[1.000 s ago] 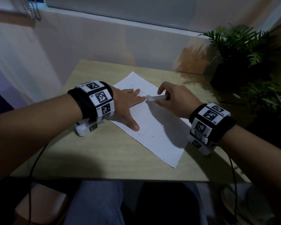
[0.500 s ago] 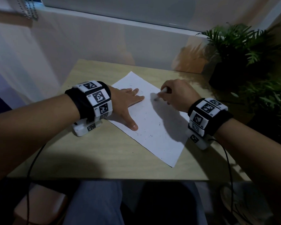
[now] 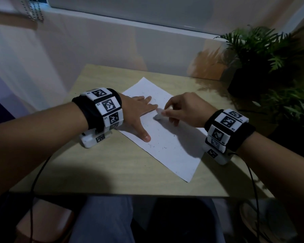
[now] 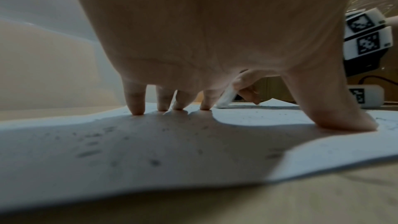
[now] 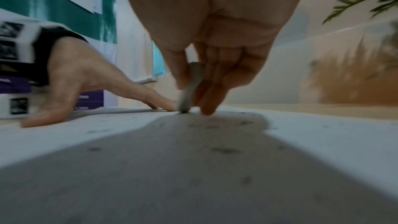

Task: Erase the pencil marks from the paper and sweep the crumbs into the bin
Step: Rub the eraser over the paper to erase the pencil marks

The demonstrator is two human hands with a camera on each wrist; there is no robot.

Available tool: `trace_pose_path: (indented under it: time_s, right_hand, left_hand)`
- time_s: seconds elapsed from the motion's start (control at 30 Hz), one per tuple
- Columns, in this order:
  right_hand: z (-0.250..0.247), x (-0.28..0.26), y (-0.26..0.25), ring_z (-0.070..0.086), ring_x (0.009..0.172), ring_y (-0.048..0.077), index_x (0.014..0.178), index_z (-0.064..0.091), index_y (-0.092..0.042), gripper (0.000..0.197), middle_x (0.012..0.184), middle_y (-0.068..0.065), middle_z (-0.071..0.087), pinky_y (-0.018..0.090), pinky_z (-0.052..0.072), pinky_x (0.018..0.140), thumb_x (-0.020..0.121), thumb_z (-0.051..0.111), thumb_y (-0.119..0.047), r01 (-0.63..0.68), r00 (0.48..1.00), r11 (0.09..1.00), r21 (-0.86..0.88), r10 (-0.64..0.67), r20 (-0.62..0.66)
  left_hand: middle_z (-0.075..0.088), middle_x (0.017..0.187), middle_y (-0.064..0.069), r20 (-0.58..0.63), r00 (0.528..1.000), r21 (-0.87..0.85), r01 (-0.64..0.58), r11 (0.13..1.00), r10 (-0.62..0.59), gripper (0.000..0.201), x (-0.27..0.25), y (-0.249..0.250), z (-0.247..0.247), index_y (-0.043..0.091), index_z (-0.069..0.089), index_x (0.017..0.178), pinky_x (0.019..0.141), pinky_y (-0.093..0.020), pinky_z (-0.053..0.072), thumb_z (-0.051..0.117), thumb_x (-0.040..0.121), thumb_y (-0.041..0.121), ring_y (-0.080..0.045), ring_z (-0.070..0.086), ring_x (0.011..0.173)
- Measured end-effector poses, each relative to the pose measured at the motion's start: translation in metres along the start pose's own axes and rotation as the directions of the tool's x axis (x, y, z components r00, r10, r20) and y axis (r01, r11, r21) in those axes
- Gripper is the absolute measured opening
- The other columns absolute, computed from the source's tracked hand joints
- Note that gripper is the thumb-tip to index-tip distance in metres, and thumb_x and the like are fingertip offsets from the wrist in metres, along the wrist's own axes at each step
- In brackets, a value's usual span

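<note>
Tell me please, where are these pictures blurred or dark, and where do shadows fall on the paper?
Head view: dim overall; the right hand casts a shadow across the paper. Left wrist view: the left hand shades the sheet beneath it, and the near crumbs are out of focus. Right wrist view: motion-blurred, with a broad shadow under the eraser.

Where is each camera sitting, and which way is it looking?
Head: up on the person's head, looking down at the paper; both forearms and hands show.
Left wrist: under the left hand, looking along its fingers pressed on the paper.
Right wrist: under the right hand, looking at the eraser it pinches.
All three views share the paper and eraser.
</note>
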State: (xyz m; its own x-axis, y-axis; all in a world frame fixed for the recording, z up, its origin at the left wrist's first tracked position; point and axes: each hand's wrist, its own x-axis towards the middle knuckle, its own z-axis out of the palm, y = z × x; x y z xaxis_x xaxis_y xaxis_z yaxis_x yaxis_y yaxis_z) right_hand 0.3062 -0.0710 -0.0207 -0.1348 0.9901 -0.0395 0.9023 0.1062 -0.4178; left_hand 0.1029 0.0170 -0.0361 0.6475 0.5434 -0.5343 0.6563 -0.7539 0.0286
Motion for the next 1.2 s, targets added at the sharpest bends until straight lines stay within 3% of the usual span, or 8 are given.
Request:
trace_pose_path:
  time_s: [0.2,0.37,0.57,0.73,0.87,1.0,1.07,1.2]
  right_hand:
    - [-0.006,0.014,0.018,0.066,0.063,0.016,0.075,0.069,-0.019,0.031,0.063,-0.003,0.070,0.040,0.057,0.069,0.088,0.064,-0.047,-0.153,0.969,0.975,-0.159,0.116,-0.217]
    - [0.000,0.003,0.008,0.064,0.059,0.002,0.085,0.071,-0.022,0.034,0.061,-0.009,0.070,0.024,0.047,0.063,0.090,0.061,-0.055,0.021,1.000,0.997,-0.073,-0.021,0.002]
    - [-0.005,0.015,0.022,0.063,0.059,0.014,0.071,0.066,-0.019,0.039,0.056,-0.004,0.066,0.037,0.056,0.068,0.088,0.063,-0.053,-0.130,0.972,0.965,-0.229,0.078,-0.223]
    - [-0.001,-0.001,0.010,0.063,0.057,0.008,0.081,0.069,-0.022,0.054,0.055,-0.006,0.067,0.030,0.052,0.066,0.077,0.054,-0.074,0.007,1.000,0.997,-0.072,-0.005,0.023]
    - [-0.005,0.008,0.020,0.062,0.065,0.018,0.074,0.066,-0.021,0.044,0.060,-0.003,0.065,0.038,0.054,0.066,0.084,0.060,-0.063,-0.115,0.982,0.967,-0.226,0.077,-0.170]
    - [0.000,-0.003,0.007,0.061,0.065,0.013,0.084,0.070,-0.021,0.047,0.063,-0.006,0.065,0.033,0.050,0.065,0.086,0.056,-0.066,0.038,0.997,0.977,-0.212,-0.051,-0.057]
    - [0.000,-0.008,0.003,0.061,0.061,0.009,0.086,0.071,-0.022,0.057,0.059,-0.007,0.066,0.031,0.049,0.063,0.076,0.049,-0.074,0.052,0.999,0.990,-0.133,-0.050,0.014]
    - [-0.003,0.003,0.018,0.062,0.065,0.020,0.075,0.067,-0.020,0.056,0.060,-0.003,0.064,0.037,0.053,0.065,0.077,0.051,-0.074,-0.100,0.985,0.970,-0.221,0.065,-0.162]
  left_hand:
    - [-0.025,0.166,0.004,-0.003,1.000,0.000,-0.002,1.000,0.002,0.146,-0.002,0.001,0.001,0.033,-0.016,0.159,0.127,-0.050,0.002,0.050,0.046,0.098,-0.017,-0.016,0.155]
    - [-0.025,0.167,0.003,-0.007,1.000,0.015,-0.006,1.000,0.006,0.140,-0.001,0.001,0.000,0.031,-0.015,0.160,0.127,-0.050,0.002,0.057,0.057,0.094,-0.017,-0.017,0.155]
    - [-0.026,0.166,0.005,-0.026,1.000,0.016,-0.007,1.000,0.007,0.143,-0.001,-0.001,0.004,0.034,-0.017,0.158,0.126,-0.051,0.002,0.052,0.051,0.099,-0.016,-0.017,0.155]
    - [-0.026,0.166,0.003,-0.007,1.000,0.011,-0.008,1.000,0.008,0.144,0.002,-0.001,0.001,0.033,-0.016,0.159,0.126,-0.050,0.001,0.051,0.049,0.098,-0.017,-0.017,0.155]
    - [-0.025,0.166,0.003,-0.016,1.000,0.026,-0.006,1.000,0.006,0.144,0.003,-0.001,0.003,0.033,-0.017,0.159,0.126,-0.052,0.003,0.052,0.050,0.099,-0.017,-0.016,0.155]
    - [-0.025,0.166,0.003,-0.012,1.000,0.021,-0.009,1.000,0.009,0.143,0.003,-0.002,0.002,0.033,-0.016,0.159,0.126,-0.051,0.003,0.054,0.053,0.097,-0.017,-0.017,0.155]
    - [-0.026,0.166,0.004,-0.013,1.000,0.011,-0.009,1.000,0.009,0.144,0.003,-0.001,0.001,0.034,-0.016,0.159,0.126,-0.051,0.002,0.054,0.051,0.099,-0.016,-0.017,0.155]
    - [-0.026,0.166,0.005,-0.004,1.000,0.008,-0.002,1.000,0.002,0.144,0.000,0.000,0.001,0.034,-0.017,0.158,0.126,-0.051,0.002,0.052,0.049,0.099,-0.016,-0.017,0.155]
